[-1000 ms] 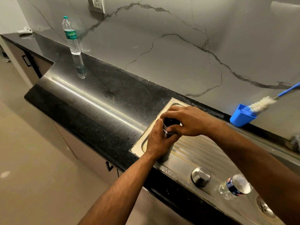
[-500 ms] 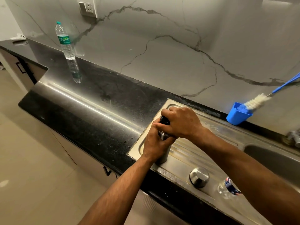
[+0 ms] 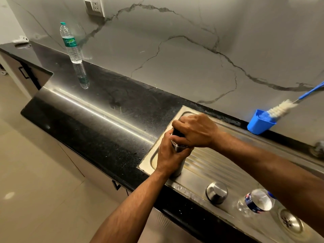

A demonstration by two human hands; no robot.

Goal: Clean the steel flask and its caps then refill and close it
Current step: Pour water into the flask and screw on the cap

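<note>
The steel flask (image 3: pixel 179 168) stands upright on the sink's ribbed drainboard (image 3: pixel 206 165). My left hand (image 3: pixel 171 155) grips its body from the near side. My right hand (image 3: pixel 195 131) is curled over its top, holding the black inner cap (image 3: pixel 177 133), which shows only between the fingers. The steel outer cap (image 3: pixel 217 192) sits apart on the drainboard's front rim, to the right of the flask. A clear plastic water bottle with a dark blue label (image 3: pixel 256 201) stands further right, partly behind my right forearm.
A tall sealed water bottle with a green label (image 3: pixel 71 43) stands on the black counter (image 3: pixel 98 120) at the back left. A blue holder (image 3: pixel 260 122) with a bottle brush (image 3: pixel 282 109) leans on the wall. The sink drain (image 3: pixel 291 222) lies at the right.
The view has shifted a little. My right hand has closed lower over the flask's top, covering more of the black cap. The flask and left hand stay in place.
</note>
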